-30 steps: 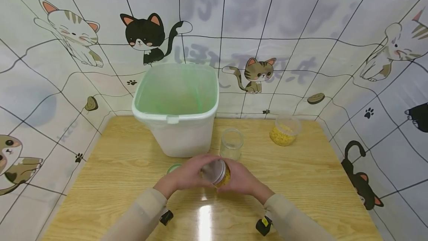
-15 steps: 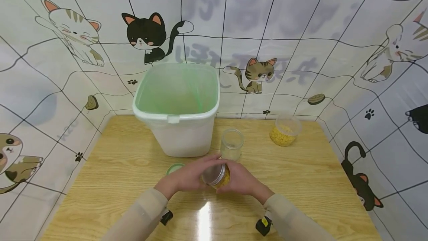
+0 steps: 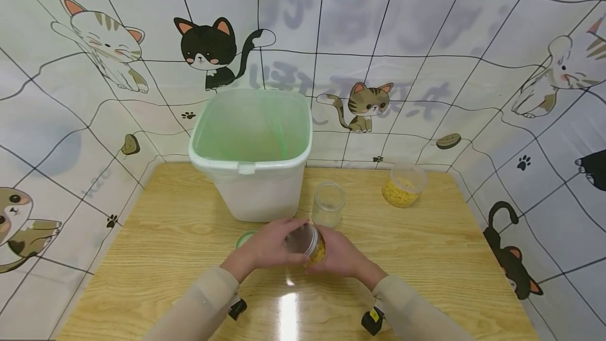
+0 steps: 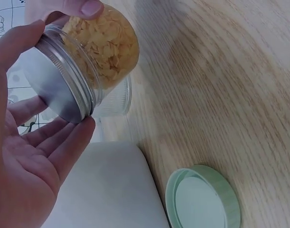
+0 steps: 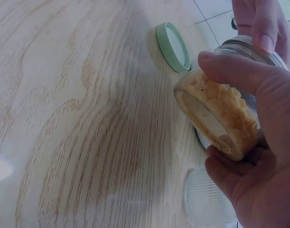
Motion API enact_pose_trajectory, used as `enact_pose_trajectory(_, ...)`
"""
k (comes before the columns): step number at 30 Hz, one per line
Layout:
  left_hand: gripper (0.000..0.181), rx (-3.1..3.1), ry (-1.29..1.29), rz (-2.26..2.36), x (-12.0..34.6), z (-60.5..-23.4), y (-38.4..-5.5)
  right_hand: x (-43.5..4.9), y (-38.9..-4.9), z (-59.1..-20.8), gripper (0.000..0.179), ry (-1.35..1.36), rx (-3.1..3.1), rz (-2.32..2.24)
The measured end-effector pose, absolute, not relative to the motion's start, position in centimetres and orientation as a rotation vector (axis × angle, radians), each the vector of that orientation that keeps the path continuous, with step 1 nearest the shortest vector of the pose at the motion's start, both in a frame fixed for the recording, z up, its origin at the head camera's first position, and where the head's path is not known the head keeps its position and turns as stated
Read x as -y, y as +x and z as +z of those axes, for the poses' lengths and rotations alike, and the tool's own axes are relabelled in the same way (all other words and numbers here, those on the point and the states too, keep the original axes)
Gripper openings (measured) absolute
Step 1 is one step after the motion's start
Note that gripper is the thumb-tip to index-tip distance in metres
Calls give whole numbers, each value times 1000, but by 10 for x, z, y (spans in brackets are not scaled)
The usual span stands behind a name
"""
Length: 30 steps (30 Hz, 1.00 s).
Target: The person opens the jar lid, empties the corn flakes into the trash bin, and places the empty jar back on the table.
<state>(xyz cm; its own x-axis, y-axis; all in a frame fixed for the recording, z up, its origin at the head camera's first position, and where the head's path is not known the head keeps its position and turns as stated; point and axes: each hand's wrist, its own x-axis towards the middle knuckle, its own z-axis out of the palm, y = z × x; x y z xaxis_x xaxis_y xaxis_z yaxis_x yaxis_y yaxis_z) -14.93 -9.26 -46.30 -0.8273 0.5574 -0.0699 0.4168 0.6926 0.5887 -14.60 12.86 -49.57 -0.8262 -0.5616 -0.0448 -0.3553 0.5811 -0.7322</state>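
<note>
A clear jar (image 4: 111, 47) of yellow flakes is tilted on its side between both hands, above the table. Its silver screw lid (image 4: 52, 83) faces left and sits on the jar's mouth. My left hand (image 3: 267, 246) grips this lid by its edge, thumb on one side and fingertips on the other. The right hand (image 3: 343, 254) is wrapped round the jar's body, with its thumb (image 5: 230, 69) across the side. Just beyond the hands stands a clear ribbed glass jar (image 3: 329, 207) without a lid. A green lid (image 4: 201, 199) lies beside the left hand.
At the back left stands a tall white bin (image 3: 265, 193), open at the top and pale green inside. A clear round tub (image 3: 401, 192) with yellow bits is at the back right of the wooden table (image 3: 426, 257). A cat-patterned sheet (image 3: 360, 30) surrounds the table.
The left hand's fingers have shifted round the lid, with the thumb now across its near edge. The right hand keeps its hold on the jar, which has stayed in about the same place.
</note>
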Motion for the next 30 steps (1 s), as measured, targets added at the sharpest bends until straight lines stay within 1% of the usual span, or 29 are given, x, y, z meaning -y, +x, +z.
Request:
enact_pose_trajectory(8,84,-2738,731,770,91,-460,-148,-129,-146,-496,94,-724,-2556,-1092)
enact_pose_trajectory(21,82,-2769,727,777,91,-453,-145,-131,-143,-498,93,-734,-2574,-1124)
enact_pose_trajectory(30,82,-2749,691,900,100,-450,-144,-138,-140,-501,91,-668,-2575,-1107)
